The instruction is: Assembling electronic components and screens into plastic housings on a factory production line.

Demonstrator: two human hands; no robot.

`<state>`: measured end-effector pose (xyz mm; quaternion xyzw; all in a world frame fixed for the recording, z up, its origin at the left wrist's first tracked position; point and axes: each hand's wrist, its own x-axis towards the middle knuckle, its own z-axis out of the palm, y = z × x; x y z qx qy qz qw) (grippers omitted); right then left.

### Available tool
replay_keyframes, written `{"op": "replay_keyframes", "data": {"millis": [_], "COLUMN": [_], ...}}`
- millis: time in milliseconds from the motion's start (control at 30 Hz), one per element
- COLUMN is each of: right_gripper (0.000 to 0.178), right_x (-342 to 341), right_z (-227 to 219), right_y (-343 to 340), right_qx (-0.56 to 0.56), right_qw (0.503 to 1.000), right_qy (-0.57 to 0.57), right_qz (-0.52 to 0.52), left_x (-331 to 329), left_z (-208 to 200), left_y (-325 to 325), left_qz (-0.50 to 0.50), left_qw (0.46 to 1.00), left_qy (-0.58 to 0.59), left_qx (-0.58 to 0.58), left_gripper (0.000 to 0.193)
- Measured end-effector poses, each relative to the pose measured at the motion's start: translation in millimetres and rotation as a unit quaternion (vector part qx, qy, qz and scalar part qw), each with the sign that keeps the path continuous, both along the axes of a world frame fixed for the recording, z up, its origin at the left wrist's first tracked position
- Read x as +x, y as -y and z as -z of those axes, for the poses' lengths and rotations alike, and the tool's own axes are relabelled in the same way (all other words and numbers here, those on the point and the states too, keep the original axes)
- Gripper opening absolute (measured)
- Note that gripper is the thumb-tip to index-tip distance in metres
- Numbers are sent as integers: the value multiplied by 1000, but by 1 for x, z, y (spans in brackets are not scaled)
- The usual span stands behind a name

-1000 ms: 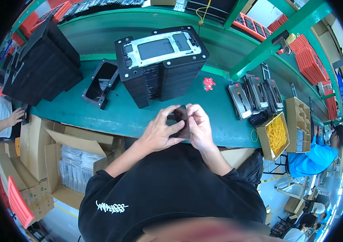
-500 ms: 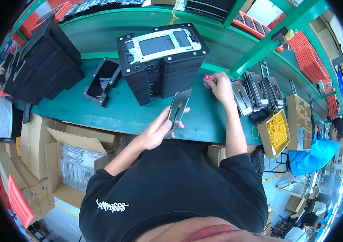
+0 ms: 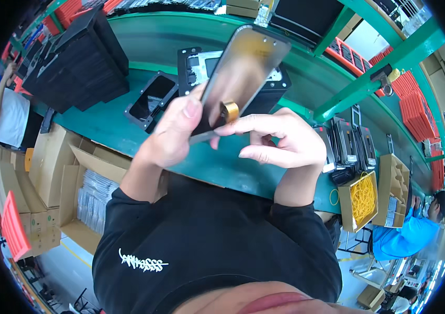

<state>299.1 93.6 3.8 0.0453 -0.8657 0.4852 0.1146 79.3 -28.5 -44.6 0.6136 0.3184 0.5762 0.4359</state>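
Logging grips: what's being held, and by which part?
A phone screen panel, by its lower-left edge, in the left hand; whether the right hand also grips it is unclear.

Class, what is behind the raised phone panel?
Behind the panel stands a black stack topped by a silver frame. The frame's ends partly show; most of its middle is covered and cannot be seen.

Glossy and glass-like across the dark, rectangular screen panel (image 3: 248, 63); shiny and metallic along the curled, gold-coloured strip (image 3: 230, 111); matt and plastic-looking down the tall, black tray stack (image 3: 81, 68); smooth over the flat, green worktop (image 3: 212, 170).
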Motion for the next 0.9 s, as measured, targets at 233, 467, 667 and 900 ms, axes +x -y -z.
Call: {"op": "replay_keyframes", "data": {"millis": [233, 467, 667, 900], "right_gripper": [20, 24, 26, 40], "right_x": [13, 10, -1, -2], "right_z": [23, 37, 47, 49], "right_y": [-26, -74, -86, -83], "right_qx": [-70, -98, -118, -156], "right_qw": [888, 830, 840, 878], "right_qy": [-278, -272, -271, -89], "right_qz": [360, 477, 454, 444], "left_x": [-24, -27, -12, -4], "left_z": [-67, -56, -53, -54], "left_y": [-17, -57, -82, -84], "left_qz": [-259, -328, -315, -307], "left_qw": [930, 833, 827, 832], "left_qy": [-256, -442, -462, -461], "left_qx": [47, 56, 61, 26], "left_gripper": [59, 71, 72, 75]}}
